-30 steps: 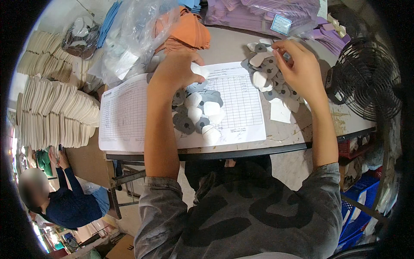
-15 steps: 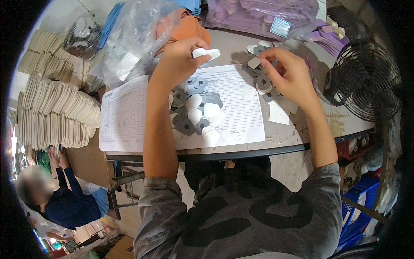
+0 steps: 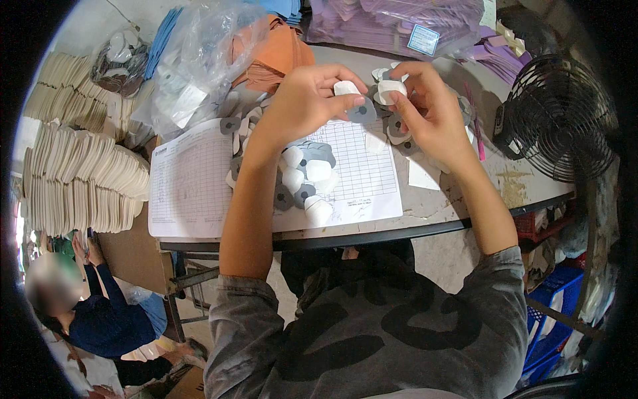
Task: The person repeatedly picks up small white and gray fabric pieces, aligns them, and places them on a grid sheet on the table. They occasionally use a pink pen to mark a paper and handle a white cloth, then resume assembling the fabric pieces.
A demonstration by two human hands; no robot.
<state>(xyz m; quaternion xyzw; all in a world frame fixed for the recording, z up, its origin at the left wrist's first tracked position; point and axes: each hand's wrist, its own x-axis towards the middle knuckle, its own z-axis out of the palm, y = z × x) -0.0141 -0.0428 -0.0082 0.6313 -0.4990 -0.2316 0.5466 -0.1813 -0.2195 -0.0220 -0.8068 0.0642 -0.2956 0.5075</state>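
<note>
Both hands are raised just above the worktop (image 3: pixel 465 193), the left hand (image 3: pixel 306 100) with fingers pinched on a small white piece (image 3: pixel 345 88) and the right hand (image 3: pixel 425 110) clamping another white piece (image 3: pixel 391 88), held close together, seemingly for matching, over the loose pile of grey and white pieces (image 3: pixel 307 174) on the ruled sheet (image 3: pixel 199 186).
</note>
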